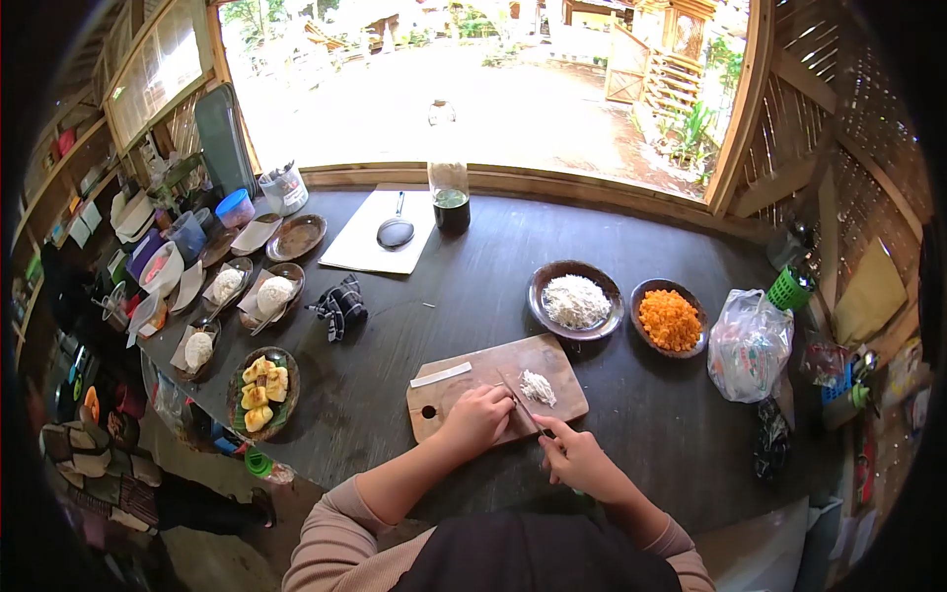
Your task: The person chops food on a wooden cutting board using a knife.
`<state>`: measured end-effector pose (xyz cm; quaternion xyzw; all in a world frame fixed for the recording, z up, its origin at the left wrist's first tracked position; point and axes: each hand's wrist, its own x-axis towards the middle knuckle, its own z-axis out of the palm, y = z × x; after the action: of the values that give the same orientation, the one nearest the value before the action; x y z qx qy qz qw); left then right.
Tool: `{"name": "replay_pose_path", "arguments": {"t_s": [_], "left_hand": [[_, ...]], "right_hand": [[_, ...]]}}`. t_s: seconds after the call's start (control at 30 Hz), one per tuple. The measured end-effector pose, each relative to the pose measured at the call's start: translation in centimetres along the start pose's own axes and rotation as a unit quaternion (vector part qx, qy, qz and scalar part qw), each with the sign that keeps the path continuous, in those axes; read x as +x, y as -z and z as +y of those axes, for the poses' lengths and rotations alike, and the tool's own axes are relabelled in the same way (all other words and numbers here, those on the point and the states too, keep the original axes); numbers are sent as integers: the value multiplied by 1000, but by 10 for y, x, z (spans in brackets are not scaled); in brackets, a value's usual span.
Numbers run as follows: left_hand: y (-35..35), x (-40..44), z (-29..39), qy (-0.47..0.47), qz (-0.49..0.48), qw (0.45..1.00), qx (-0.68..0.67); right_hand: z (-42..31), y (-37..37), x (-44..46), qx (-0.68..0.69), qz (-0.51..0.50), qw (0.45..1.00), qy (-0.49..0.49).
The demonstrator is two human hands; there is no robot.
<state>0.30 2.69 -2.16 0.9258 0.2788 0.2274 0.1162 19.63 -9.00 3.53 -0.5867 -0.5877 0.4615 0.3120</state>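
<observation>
My right hand is wrapped round the handle of a knife, its thin blade resting over the wooden cutting board. Beside the blade, my left hand presses down on the board with fingers curled together; whatever lies under them is hidden. A small heap of finely diced white pieces sits just right of the blade. Toward the board's upper left lies one long white strip.
Beyond the board stand a bowl of white pieces and a bowl of orange pieces. A plastic bag is at right. Leftward are a plate of yellow food, a dark cloth, rice plates and a jar.
</observation>
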Motion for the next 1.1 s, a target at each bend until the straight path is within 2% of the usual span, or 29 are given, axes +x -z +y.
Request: {"name": "replay_pose_path", "arguments": {"t_s": [0.27, 0.63, 0.77, 0.93, 1.1], "left_hand": [[-5, -4, 5, 30, -11, 998, -46], [5, -5, 11, 42, -46, 997, -33], [11, -5, 19, 54, -74, 996, 5], [8, -7, 21, 54, -66, 996, 21], [10, -6, 25, 57, -74, 995, 25]], "right_hand": [[0, -1, 0, 14, 7, 1000, -20], [0, 1, -2, -15, 4, 1000, -10], [3, 2, -3, -27, 3, 1000, 7], [9, 1, -1, -48, 0, 999, 26], [15, -6, 7, -89, 44, 990, 101]]}}
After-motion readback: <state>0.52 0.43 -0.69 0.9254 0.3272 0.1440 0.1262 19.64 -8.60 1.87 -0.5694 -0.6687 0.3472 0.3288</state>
